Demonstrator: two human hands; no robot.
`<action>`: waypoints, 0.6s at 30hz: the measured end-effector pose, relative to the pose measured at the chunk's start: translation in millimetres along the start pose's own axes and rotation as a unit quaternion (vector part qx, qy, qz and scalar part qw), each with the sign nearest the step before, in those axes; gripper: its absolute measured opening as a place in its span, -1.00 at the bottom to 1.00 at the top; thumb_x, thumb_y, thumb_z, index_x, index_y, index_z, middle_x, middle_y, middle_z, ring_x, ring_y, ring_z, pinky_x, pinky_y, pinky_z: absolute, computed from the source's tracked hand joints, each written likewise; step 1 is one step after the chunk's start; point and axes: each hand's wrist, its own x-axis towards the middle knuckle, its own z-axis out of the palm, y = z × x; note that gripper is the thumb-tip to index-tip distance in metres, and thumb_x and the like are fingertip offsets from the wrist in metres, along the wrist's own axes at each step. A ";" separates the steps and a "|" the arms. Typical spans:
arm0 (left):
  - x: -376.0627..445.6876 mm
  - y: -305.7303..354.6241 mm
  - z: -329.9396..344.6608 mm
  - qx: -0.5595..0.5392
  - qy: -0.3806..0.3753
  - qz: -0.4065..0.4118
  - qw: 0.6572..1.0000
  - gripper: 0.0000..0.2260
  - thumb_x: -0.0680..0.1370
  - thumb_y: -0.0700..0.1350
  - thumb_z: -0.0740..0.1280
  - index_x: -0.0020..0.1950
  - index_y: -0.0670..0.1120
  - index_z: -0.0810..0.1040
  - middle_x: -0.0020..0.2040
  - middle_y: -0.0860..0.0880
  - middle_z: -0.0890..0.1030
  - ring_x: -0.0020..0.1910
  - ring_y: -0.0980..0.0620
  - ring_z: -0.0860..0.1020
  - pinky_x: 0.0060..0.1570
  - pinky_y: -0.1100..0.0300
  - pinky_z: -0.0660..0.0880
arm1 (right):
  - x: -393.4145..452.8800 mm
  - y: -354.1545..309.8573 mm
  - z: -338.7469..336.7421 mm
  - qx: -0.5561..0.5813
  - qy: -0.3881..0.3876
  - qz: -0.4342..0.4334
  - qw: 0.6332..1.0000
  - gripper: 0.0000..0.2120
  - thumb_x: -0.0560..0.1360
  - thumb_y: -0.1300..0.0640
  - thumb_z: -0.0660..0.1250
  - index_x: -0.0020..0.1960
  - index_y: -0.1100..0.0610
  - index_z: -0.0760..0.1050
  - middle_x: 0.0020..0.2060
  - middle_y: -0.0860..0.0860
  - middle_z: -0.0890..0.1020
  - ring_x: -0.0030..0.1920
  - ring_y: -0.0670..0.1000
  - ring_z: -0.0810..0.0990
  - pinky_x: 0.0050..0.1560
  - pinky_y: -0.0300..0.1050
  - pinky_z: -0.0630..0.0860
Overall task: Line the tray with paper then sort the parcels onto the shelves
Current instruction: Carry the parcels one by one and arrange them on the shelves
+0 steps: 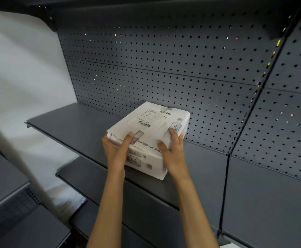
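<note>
A white cardboard parcel [151, 129] with a shipping label and barcodes on top lies on a dark grey metal shelf [70, 122], its far end close to the pegboard back. My left hand [116, 151] grips its near left corner, thumb on top. My right hand [173, 153] holds the near right side, fingers over the top edge. The parcel's near end sticks out past the shelf's front edge. No tray or paper is in view.
A perforated dark back panel [164, 68] rises behind the shelf. Another shelf [85, 178] sits below, and more lie lower left. An upright post [226, 176] divides off a neighbouring shelf bay on the right. A white wall is at left.
</note>
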 end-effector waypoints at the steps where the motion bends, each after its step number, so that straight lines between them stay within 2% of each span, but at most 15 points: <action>1: -4.3 2.5 3.1 -0.004 -0.001 0.010 1.000 -0.45 0.49 -0.02 0.52 0.36 0.02 0.31 0.30 0.02 0.52 0.13 0.19 0.54 -0.07 0.37 0.41 | -1.5 -3.7 -6.3 -0.006 0.003 -0.007 1.000 -0.42 0.65 0.11 0.27 0.61 -0.03 0.15 0.64 -0.06 0.02 0.58 0.00 0.17 0.48 -0.10 0.22; 3: -13.0 8.5 9.7 -0.009 -0.012 0.033 0.999 -0.46 0.48 -0.01 0.52 0.35 0.02 0.32 0.30 0.01 0.53 0.18 0.14 0.56 -0.03 0.36 0.45 | -5.6 -8.2 -21.3 -0.004 0.015 -0.018 1.000 -0.44 0.65 0.12 0.28 0.59 -0.04 0.18 0.63 -0.06 0.06 0.56 -0.02 0.20 0.41 -0.17 0.23; 6: -34.2 15.2 25.5 -0.029 -0.021 0.056 0.998 -0.45 0.44 0.03 0.54 0.32 0.04 0.36 0.29 0.02 0.58 0.20 0.11 0.61 0.06 0.27 0.55 | -17.4 -12.4 -49.9 0.010 0.039 -0.028 0.999 -0.47 0.62 0.07 0.31 0.55 -0.07 0.25 0.58 -0.06 0.18 0.53 0.01 0.29 0.51 0.02 0.31; 9: -62.9 18.1 43.7 -0.071 -0.026 0.040 0.996 -0.46 0.47 -0.04 0.53 0.35 -0.01 0.35 0.26 0.03 0.60 0.14 0.14 0.64 -0.11 0.40 0.58 | -34.8 -20.7 -75.5 0.000 0.071 -0.030 0.997 -0.40 0.46 -0.16 0.35 0.47 -0.21 0.27 0.56 -0.08 0.27 0.49 0.03 0.39 0.45 0.16 0.40; 11: -82.6 17.3 56.9 -0.098 -0.035 0.034 0.994 -0.48 0.47 -0.04 0.53 0.32 0.02 0.34 0.29 0.00 0.58 0.15 0.13 0.64 -0.11 0.42 0.58 | -46.7 -25.0 -94.7 -0.008 0.097 -0.029 0.995 -0.35 0.37 -0.27 0.31 0.44 -0.28 0.25 0.56 -0.10 0.30 0.47 0.02 0.42 0.40 0.18 0.44; 14: -113.6 21.1 76.9 -0.111 -0.045 0.036 0.992 -0.49 0.46 -0.02 0.54 0.29 0.09 0.35 0.33 -0.01 0.53 0.15 0.16 0.64 -0.07 0.38 0.60 | -66.6 -28.2 -127.2 -0.008 0.137 -0.038 0.990 -0.39 0.55 -0.11 0.33 0.54 -0.15 0.18 0.52 -0.14 0.28 0.42 -0.11 0.39 0.30 -0.03 0.39; 17: -145.0 28.0 97.0 -0.116 -0.069 0.047 0.990 -0.48 0.41 0.03 0.55 0.25 0.13 0.36 0.35 -0.04 0.52 0.16 0.12 0.65 0.08 0.15 0.65 | -91.2 -27.3 -162.4 0.001 0.179 -0.025 0.984 -0.47 0.63 -0.01 0.28 0.54 -0.09 0.17 0.44 -0.10 0.24 0.18 -0.24 0.39 0.10 -0.22 0.30; 18: -157.1 29.6 104.1 -0.117 -0.082 0.050 0.988 -0.48 0.39 0.06 0.56 0.22 0.15 0.36 0.35 -0.05 0.51 0.17 0.09 0.65 0.12 0.09 0.65 | -100.9 -26.8 -174.7 0.002 0.192 -0.029 0.981 -0.50 0.64 0.00 0.28 0.53 -0.10 0.19 0.41 -0.09 0.25 0.11 -0.37 0.39 0.04 -0.29 0.31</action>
